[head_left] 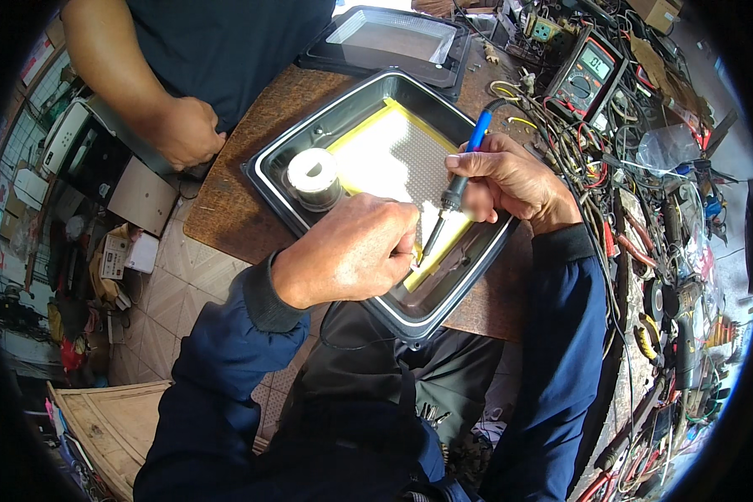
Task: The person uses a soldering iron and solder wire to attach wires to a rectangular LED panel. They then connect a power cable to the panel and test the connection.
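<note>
My right hand (523,180) grips a soldering iron (478,138) with a blue handle, its dark tip slanting down to the left. Close to that tip, my left hand (356,247) is closed in a pinch; what lies between its fingers is too small to make out. Both hands are over a black rectangular tray-like housing (269,159) with a pale rim. Inside it lies a perforated plate (418,155), edged in yellow and bright with glare. A spool of wire (316,171), pale on top, stands at the housing's left inner side.
The housing rests on a brown wooden table (226,197). Behind it lies a black frame with a clear window (385,42). A multimeter (588,75), tangled wires and pliers (636,243) crowd the right side. Another person's closed hand (188,134) is at the table's far left.
</note>
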